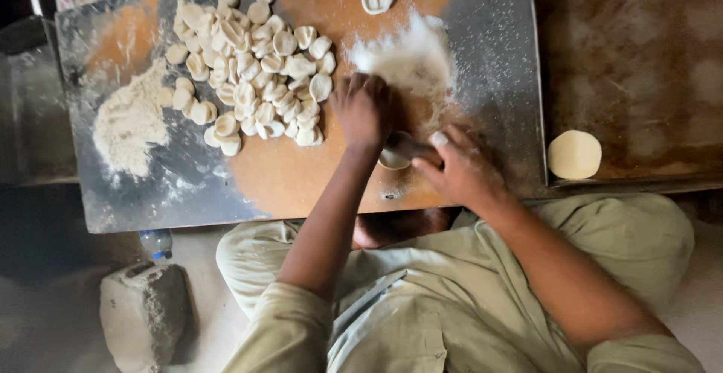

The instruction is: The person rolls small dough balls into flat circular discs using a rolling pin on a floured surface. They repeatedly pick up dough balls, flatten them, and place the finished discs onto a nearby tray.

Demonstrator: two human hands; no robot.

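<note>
Dusty grey floor (45, 320), floured wooden board (286, 170), rusty metal tray (640, 42), dim light.

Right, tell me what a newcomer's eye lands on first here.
First, the big heap of small dough pieces on the floured board, left of the hands. Next, the left hand and right hand pressing a rolling pin over a dough piece at the board's near edge, just below a flour pile. To the right, one flat dough round lies alone on a dark tray.
</note>
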